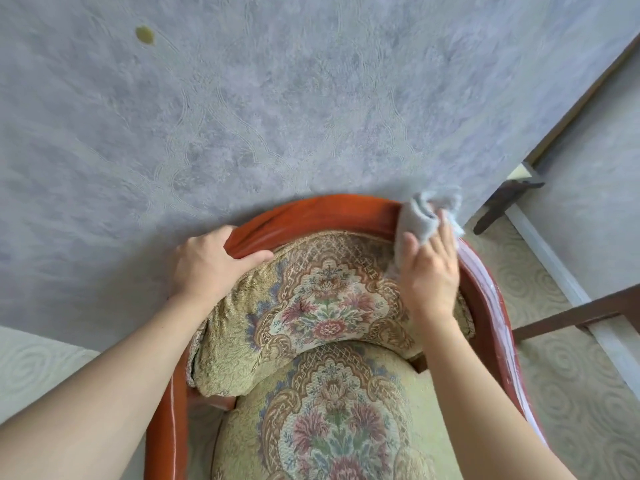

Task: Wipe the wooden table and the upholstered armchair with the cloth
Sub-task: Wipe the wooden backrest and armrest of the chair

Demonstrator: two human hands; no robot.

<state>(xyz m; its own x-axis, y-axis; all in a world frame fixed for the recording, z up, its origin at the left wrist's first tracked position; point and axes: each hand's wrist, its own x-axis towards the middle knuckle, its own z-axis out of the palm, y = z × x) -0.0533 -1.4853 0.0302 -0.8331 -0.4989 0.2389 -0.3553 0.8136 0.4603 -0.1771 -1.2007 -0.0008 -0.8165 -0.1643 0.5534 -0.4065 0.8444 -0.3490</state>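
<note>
The armchair fills the lower middle of the view, with floral tapestry upholstery and a curved red-brown wooden frame. My left hand grips the top rail at its left, thumb over the edge of the back cushion. My right hand holds the light grey cloth against the upper right part of the rail, where rail and back cushion meet. The cloth is bunched and sticks up above my fingers. The wooden table is out of view.
The chair's back stands close against a grey-lilac patterned wall with a small yellowish mark. At the right are a dark wooden bar, a dark piece of wood and a white skirting board over pale patterned carpet.
</note>
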